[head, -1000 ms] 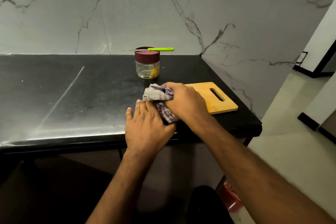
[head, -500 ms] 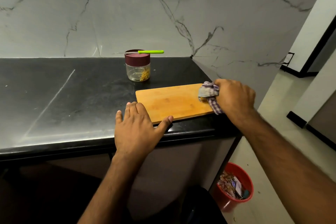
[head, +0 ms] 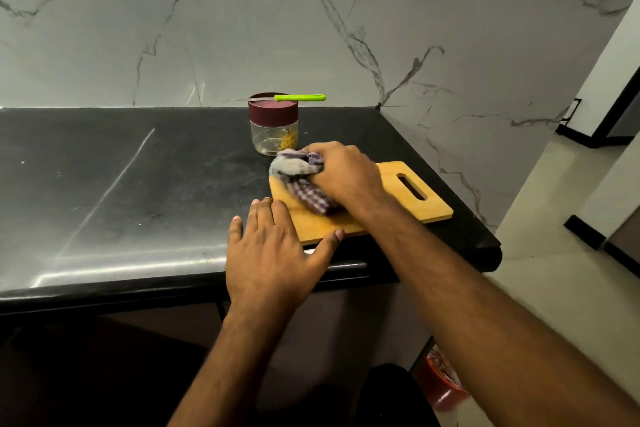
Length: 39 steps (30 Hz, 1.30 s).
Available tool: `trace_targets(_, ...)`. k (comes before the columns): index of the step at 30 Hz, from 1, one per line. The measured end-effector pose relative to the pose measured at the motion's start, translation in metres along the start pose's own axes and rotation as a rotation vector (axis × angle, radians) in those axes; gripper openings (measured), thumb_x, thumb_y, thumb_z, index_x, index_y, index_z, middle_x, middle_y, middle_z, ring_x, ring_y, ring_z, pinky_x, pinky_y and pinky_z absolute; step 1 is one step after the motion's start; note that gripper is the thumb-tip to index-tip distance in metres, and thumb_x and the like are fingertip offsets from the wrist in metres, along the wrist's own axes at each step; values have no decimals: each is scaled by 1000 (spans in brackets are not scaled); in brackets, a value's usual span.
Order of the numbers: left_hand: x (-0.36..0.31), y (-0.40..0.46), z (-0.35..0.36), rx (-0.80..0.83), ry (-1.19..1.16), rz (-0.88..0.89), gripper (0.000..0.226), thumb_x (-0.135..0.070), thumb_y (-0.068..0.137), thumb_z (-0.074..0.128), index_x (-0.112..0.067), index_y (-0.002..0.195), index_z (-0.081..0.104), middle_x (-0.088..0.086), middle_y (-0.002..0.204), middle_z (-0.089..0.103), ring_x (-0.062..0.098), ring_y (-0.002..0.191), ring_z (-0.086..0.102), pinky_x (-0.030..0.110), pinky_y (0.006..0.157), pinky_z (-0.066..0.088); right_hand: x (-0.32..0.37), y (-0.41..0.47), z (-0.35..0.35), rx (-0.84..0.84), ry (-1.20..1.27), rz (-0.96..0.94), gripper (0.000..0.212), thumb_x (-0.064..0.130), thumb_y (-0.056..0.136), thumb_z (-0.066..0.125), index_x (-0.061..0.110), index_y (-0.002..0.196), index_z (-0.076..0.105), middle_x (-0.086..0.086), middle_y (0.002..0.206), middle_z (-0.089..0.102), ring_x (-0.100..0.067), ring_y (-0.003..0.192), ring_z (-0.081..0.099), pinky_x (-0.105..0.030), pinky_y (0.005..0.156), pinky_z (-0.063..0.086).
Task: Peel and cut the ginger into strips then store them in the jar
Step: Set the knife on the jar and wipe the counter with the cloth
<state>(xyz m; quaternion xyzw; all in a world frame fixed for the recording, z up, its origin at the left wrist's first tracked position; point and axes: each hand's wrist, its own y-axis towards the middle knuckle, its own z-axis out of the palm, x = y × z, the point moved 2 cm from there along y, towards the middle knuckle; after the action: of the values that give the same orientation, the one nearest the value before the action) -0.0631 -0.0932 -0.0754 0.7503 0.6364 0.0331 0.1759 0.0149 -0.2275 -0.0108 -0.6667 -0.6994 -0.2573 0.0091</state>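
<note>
With ginger strips (head: pixel 289 141) already in the lidded clear jar (head: pixel 273 130), the right hand (head: pixel 346 173) gripped a checked cloth (head: pixel 301 180) on the wooden cutting board (head: pixel 398 204), the left hand (head: pixel 273 250) lying flat at the counter (head: pixel 138 184) front edge.

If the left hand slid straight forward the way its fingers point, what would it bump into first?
Probably the cloth that the right hand grips on the cutting board. The left hand lies flat at the board's near left corner, fingers pointing away and slightly right. The jar stands farther back; depth is hard to judge.
</note>
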Motion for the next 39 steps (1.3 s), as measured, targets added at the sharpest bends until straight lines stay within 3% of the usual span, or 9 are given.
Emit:
trace_targets(10, -2, -2, -4, 14, 30, -8, 106, -92, 81, 5, -10, 142, 36, 9, 152, 41, 23, 148, 27, 47, 122, 21, -104, -3, -55, -304, -462, 257, 19, 31, 94, 53, 25, 110, 63, -6, 92, 66, -28, 82, 61, -31, 61, 35)
trace_targets(12, -2, -3, -5, 7, 24, -14, 108, -92, 81, 5, -10, 145, 34, 9, 154, 39, 23, 149, 25, 47, 122, 20, -115, -14, -65, -337, -335, 318, 21, 32, 87, 60, 19, 103, 65, -7, 86, 66, -29, 75, 59, -30, 60, 37)
trace_targets(17, -4, -9, -7, -54, -4, -55, 116, -91, 82, 7, -3, 154, 24, 15, 163, 26, 27, 155, 5, 45, 123, 19, -127, -45, -67, -203, 535, 558, 44, 48, 70, 77, 9, 87, 70, -7, 78, 71, -26, 75, 69, -40, 73, 56)
trace_targets(21, -5, -14, -10, -60, 14, -118, 117, -90, 81, -2, -2, 147, 38, 18, 158, 34, 30, 154, 8, 44, 121, 23, -129, -63, -45, -160, 327, 573, 72, 69, 56, 70, 15, 103, 70, -8, 91, 70, -27, 84, 66, -40, 79, 56)
trace_targets(23, -5, -16, -11, -60, 0, -106, 109, -87, 84, 2, -6, 146, 41, 17, 156, 35, 30, 153, 13, 43, 121, 22, -120, -69, -46, -162, 258, 548, 65, 69, 65, 69, 19, 105, 69, -6, 94, 69, -27, 85, 63, -36, 76, 52)
trace_targets(25, -2, -14, -11, -58, -65, -98, 98, -84, 87, 13, -10, 142, 45, 15, 154, 37, 29, 151, 19, 42, 121, 22, -107, -69, -47, -151, 295, 520, 51, 64, 72, 69, 20, 97, 69, -3, 88, 69, -26, 82, 63, -35, 73, 51)
trace_targets(29, 10, -14, -17, -87, -308, -128, 88, -84, 81, 26, -12, 121, 58, 7, 137, 48, 26, 134, 42, 42, 110, 36, -88, -62, -38, -148, 523, 534, 63, 74, 50, 72, 23, 88, 70, 4, 79, 72, -23, 79, 68, -45, 80, 57)
trace_targets(34, 37, -38, -34, -247, -858, -292, 94, -83, 74, 49, -10, 133, 41, 0, 143, 28, 24, 128, 41, 48, 108, 41, -42, -41, -24, -17, 739, 444, 23, 37, 78, 76, 19, 90, 70, -1, 86, 74, -19, 84, 70, -42, 87, 56)
trace_targets(39, 77, -67, -62, -562, -815, -394, 99, -64, 86, 60, -4, 153, 18, 2, 154, 16, 24, 138, 31, 54, 113, 37, 41, -21, 13, 174, 828, 287, 23, 29, 82, 76, 14, 98, 71, -3, 88, 75, -17, 86, 71, -36, 81, 58)
